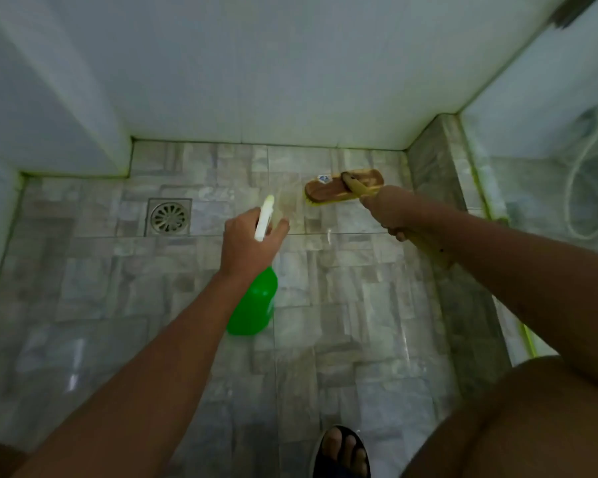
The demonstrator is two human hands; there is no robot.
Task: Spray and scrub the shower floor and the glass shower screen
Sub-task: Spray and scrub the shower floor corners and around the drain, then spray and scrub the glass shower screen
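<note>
The left hand [247,241] has its fingers curled round the neck of a green spray bottle [255,305], with the pale trigger head [265,217] poking forward past the knuckles toward the tiles; the bottle's body hangs below the wrist, off the ground. The right hand [389,210] is wrapped tight round the yellow handle [428,248] of a scrub brush [344,188] — its wooden head sits bristles-down on the shower floor [152,305], close to the back wall and just beside the raised stone kerb [428,160] on the right. A square metal drain [169,217] lies well to the left of the brush. Beyond the kerb stands the glass shower screen [546,98], through which a hose loop shows faintly. Near the bottom edge a sandalled foot [342,453] stands on the tiles. The bottle looks like light plastic, partly filled, probably slick if wet, so the neck under the trigger is the sound place to hold it. The brush looks stiff and light; a grip low on the handle, as here, should give more pressing force on the bristles. The glossy tiles look slippery underfoot — likely the main hazard. Judging by the brush's place, the floor is under way and the screen is not yet reached.
</note>
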